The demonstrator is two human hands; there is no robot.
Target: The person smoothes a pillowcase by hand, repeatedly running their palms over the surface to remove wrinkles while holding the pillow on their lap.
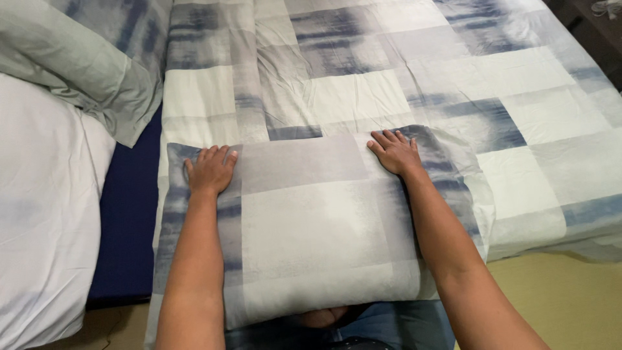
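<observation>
From the head camera we look down at a pillow in a grey, white and blue patchwork case, lying at the near edge of the bed, whose bedspread carries the same checked pattern. The pillow's near end hangs just over the bed's edge, towards the person's lap.

We see the left hand pressed flat on the pillow's far left corner, fingers spread and pointing away, palm down; it grasps nothing, it only rests on the fabric. The right hand lies the same way on the far right corner, fingers open and flat, likewise holding nothing. Both forearms run up along the pillow's two sides.

To the left of the bed's edge we see a strip of dark blue sheet, and beyond it a white cover on the far left. A pale grey-green pillow lies at the upper left corner, partly over the checked bedspread. At the lower right, a yellowish floor shows beside the bed.
</observation>
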